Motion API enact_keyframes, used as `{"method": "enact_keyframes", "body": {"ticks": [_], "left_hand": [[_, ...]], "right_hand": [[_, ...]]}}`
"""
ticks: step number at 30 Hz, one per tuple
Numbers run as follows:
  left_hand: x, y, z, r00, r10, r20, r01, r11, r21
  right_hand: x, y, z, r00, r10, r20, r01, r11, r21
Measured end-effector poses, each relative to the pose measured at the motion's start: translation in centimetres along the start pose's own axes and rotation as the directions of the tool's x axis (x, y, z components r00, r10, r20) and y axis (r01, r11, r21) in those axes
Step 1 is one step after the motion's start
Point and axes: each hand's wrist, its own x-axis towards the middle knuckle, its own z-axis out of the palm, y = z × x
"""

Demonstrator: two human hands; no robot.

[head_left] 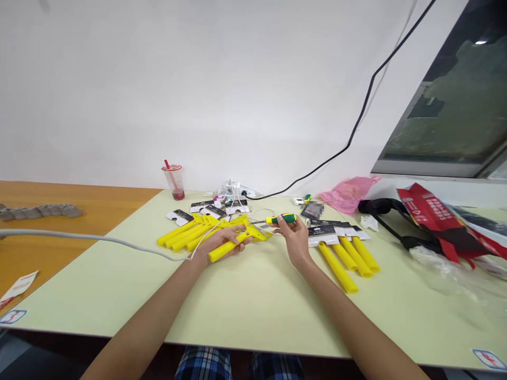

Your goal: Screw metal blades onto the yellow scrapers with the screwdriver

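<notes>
My left hand (212, 247) is closed around the handle of a yellow scraper-like tool (226, 249), whose broad head points away to the right. In my right hand (293, 240) is a screwdriver (288, 218) with a green and yellow handle, held between the fingers. Its thin shaft points left and reaches the head of the yellow tool; whether the tip touches a screw is too small to tell. Several like yellow tools (180, 232) lie behind my left hand. To the right of my right hand, more yellow handles (337, 267) stick out from black-and-white cards (321, 235).
A cup with a red straw (174, 183) stands at the back left. A power strip (233, 188) sits by the wall, with a black cable (317, 169) running upward. On the right are a pink bag (348, 193), black headphones (390, 221) and a red package (439, 221). A grey cable (99, 238) crosses the left side.
</notes>
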Motion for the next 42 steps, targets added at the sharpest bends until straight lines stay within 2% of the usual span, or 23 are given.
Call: {"method": "enact_keyframes", "body": {"ticks": [42], "left_hand": [[-0.25, -0.02, 0.32, 0.998, -0.007, -0.055, 0.007, 1.000, -0.005]], "right_hand": [[-0.48, -0.91, 0.45, 0.999, -0.043, 0.023, 0.044, 0.998, -0.055]]}}
